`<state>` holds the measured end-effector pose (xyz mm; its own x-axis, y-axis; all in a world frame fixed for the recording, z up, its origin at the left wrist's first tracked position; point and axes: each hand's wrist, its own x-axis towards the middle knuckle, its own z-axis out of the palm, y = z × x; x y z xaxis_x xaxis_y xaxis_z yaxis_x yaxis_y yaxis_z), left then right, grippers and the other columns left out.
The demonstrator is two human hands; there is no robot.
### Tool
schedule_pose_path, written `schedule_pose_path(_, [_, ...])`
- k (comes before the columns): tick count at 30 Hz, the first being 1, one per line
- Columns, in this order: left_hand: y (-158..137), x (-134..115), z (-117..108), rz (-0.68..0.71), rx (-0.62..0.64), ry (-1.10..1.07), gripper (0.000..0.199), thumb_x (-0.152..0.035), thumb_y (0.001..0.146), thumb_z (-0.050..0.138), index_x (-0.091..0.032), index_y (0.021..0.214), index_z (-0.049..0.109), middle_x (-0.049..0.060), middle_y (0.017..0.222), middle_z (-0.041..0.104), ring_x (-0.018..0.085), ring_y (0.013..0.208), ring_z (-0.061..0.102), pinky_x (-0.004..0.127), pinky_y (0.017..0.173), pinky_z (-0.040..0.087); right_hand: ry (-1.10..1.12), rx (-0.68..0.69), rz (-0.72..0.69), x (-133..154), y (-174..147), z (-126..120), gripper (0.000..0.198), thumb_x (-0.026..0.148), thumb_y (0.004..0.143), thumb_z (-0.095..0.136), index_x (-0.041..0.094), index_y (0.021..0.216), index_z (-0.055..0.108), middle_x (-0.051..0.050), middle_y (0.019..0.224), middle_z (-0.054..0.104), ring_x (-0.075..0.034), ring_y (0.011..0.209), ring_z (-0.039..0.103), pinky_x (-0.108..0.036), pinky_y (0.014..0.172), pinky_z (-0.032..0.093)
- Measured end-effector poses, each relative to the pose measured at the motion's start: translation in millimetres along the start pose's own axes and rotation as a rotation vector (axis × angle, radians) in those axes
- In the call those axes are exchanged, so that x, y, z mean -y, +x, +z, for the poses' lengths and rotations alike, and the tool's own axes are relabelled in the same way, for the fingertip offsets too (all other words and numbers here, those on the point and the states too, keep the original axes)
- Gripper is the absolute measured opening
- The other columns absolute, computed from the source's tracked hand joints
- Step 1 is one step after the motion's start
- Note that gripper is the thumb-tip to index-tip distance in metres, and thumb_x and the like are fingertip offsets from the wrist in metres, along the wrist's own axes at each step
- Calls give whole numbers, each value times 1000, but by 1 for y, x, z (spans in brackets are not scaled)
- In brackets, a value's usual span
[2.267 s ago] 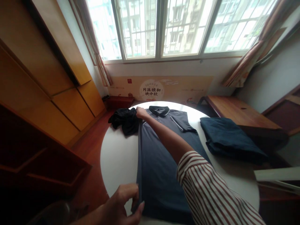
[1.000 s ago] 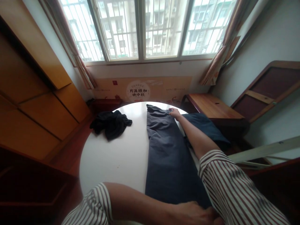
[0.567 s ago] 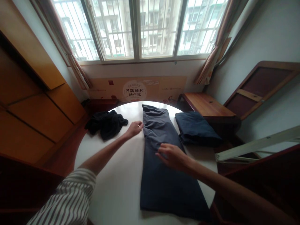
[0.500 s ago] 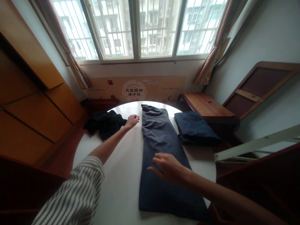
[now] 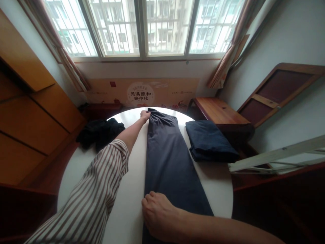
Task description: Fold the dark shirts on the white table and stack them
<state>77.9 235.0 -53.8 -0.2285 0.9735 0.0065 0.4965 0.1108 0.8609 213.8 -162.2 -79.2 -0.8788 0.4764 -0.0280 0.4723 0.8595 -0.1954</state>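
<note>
A pair of dark blue-grey trousers [image 5: 167, 152] lies lengthwise down the white round table [image 5: 127, 189], folded into a long strip. My left hand [image 5: 145, 115] reaches to its far end and pinches the left corner there, where the cloth gathers into creases. Nearer to me, my right hand [image 5: 158, 211] is closed at the strip's left edge, gripping the cloth. The forearm on that side crosses over the near part of the trousers and hides some of it.
A folded dark blue garment [image 5: 210, 140] sits on the table's right side. Crumpled black clothing [image 5: 99, 132] lies at the left edge. Beyond the table stands a wooden side table [image 5: 220, 110]; orange-brown cabinets [image 5: 30, 128] are at the left.
My left hand has moved forward onto the far corner of the trousers and taken hold. My right hand has come down and left, from above the cloth to its left edge. The creases are smoother.
</note>
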Motion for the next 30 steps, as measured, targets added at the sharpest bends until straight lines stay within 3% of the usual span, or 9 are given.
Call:
schedule_pose_path(4, [16, -3, -5, 4, -68, 48, 34, -25, 81, 67, -5, 108, 69, 15, 100, 74, 22, 102, 63, 25, 85, 44, -5, -17, -141, 3, 0, 3, 15, 25, 85, 58, 15, 73, 60, -6, 73, 55, -19, 61, 46, -33, 51, 37])
schedule_pose_path(10, [5, 6, -20, -25, -63, 193, 39, -28, 83, 68, 0, 110, 65, 26, 115, 67, 28, 111, 62, 28, 89, 44, 28, -40, -59, 6, 5, -10, 10, 24, 86, 59, 14, 84, 61, -6, 81, 60, -21, 68, 53, -34, 56, 42])
schedule_pose_path(15, [-39, 19, -48, 30, 10, 330, 55, -34, 81, 74, -3, 123, 58, 24, 118, 67, 32, 122, 57, 30, 96, 43, 98, -158, 379, -31, -27, -46, 21, 30, 98, 48, 18, 87, 60, -8, 88, 66, -21, 80, 63, -31, 72, 47])
schedule_pose_path(18, [-83, 32, -68, -12, 166, 382, 47, -45, 73, 80, -5, 97, 70, 18, 82, 74, 31, 93, 70, 30, 81, 50, -99, -196, 848, -65, -60, -51, 29, 41, 98, 49, 16, 89, 62, -16, 89, 67, -28, 82, 67, -34, 69, 48])
schedule_pose_path(20, [-115, 42, -77, -71, 360, 420, 48, -55, 68, 81, -8, 69, 69, 14, 62, 69, 26, 67, 69, 28, 64, 50, -150, -129, 1037, -79, -79, -45, 38, 51, 96, 50, 16, 89, 63, -19, 85, 68, -31, 78, 69, -35, 63, 47])
schedule_pose_path(23, [-160, 58, -87, -70, 625, 412, 57, -66, 60, 80, -13, 50, 63, 9, 52, 64, 16, 47, 57, 24, 48, 39, -98, -33, 987, -84, -98, -28, 36, 46, 97, 48, 17, 85, 65, -18, 86, 71, -30, 79, 71, -33, 65, 47])
schedule_pose_path(25, [-181, 66, -93, -41, 664, 369, 58, -68, 58, 80, -15, 47, 59, 4, 47, 58, 13, 43, 50, 23, 44, 33, -65, -17, 897, -80, -106, -19, 31, 35, 100, 44, 17, 87, 67, -16, 90, 73, -28, 84, 71, -32, 70, 47])
schedule_pose_path(28, [-201, 66, -102, -1, 592, 439, 55, -66, 65, 76, -17, 49, 58, 3, 48, 57, 16, 50, 56, 24, 48, 37, -15, 11, 832, -79, -113, -24, 27, 29, 98, 47, 16, 89, 69, -14, 91, 73, -27, 87, 71, -31, 73, 47])
schedule_pose_path(30, [-214, 57, -103, 117, 432, 599, 44, -58, 74, 74, -17, 63, 64, 7, 63, 65, 21, 67, 64, 25, 58, 42, 20, 5, 811, -89, -108, -42, 24, 34, 93, 56, 17, 83, 70, -13, 86, 73, -26, 80, 70, -30, 68, 45])
